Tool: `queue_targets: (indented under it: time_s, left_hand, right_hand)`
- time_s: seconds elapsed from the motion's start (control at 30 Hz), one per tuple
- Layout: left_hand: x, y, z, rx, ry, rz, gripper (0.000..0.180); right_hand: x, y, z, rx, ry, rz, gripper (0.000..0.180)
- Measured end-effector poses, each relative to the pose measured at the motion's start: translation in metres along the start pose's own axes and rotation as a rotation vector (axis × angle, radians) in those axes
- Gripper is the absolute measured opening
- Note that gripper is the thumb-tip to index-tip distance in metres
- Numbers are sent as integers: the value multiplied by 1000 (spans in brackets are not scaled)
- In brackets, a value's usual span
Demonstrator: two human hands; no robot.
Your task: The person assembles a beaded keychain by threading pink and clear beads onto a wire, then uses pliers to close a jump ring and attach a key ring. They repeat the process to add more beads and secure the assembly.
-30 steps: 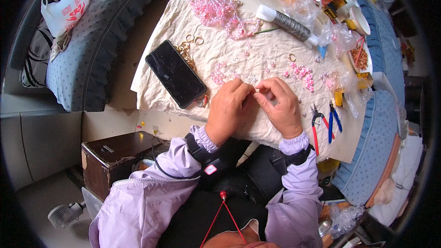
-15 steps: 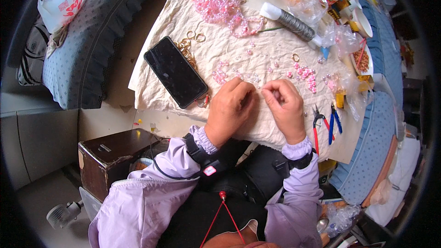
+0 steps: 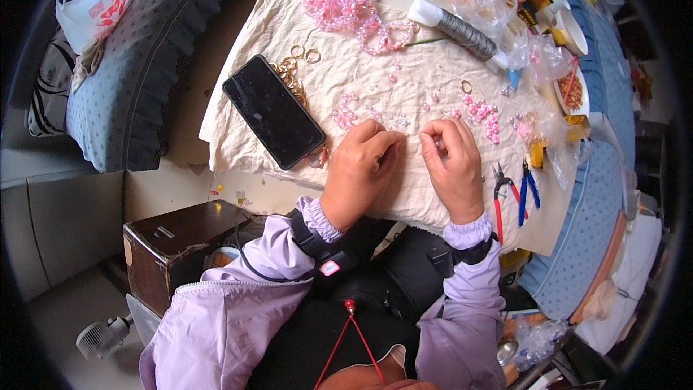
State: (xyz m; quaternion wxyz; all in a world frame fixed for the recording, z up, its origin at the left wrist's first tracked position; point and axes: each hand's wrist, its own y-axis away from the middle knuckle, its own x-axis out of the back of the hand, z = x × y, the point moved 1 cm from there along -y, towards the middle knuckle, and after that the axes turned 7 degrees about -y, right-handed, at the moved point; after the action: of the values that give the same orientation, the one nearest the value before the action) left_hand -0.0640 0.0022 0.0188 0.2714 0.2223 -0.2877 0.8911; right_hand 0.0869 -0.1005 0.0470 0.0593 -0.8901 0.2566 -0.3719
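Cream crumpled cloth (image 3: 346, 79) covers the table (image 3: 245, 191), and both hands are down on it, close together near its front edge. Left hand (image 3: 359, 166) is curled, fingers pinched toward the right hand; right hand (image 3: 455, 162) is curled too, thumb & forefinger nipped on something tiny, prob. a clear bead or thread, too small to tell for sure. Fingertips of the two nearly meet. Loose pink beads (image 3: 480, 112) lie scattered just beyond the knuckles, more to the left of them. Black phone (image 3: 273, 120) lies face up just left of the left hand, w/ gold rings (image 3: 296, 65) near its top end. Red- and blue-handled pliers (image 3: 512, 191) sit just right of the right hand. Further back: pile of pink bead strands (image 3: 343, 3), a grey thread spool (image 3: 462, 29), clear plastic bags (image 3: 534, 50). Far left, a blue cushion (image 3: 137, 94) w/ a white plastic bag (image 3: 97, 3); brown box (image 3: 180, 245) below the table.
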Motion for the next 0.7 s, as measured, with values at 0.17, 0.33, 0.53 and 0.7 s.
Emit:
queue_targets:
  time_s: [0.17,0.33,0.53,0.7]
  left_hand:
    - [0,1,0,5,-3,-7,15]
    - [-1,0,-1,-11,-8,0,17]
    - [-1,0,-1,-17,-7,3,17]
    - [-1,0,-1,-14,-9,1,17]
  right_hand:
    - [1,1,0,1,3,-11,17]
    - [1,1,2,11,17,-20,17]
    - [0,1,2,21,17,-9,18]
    - [0,0,1,12,7,6,18]
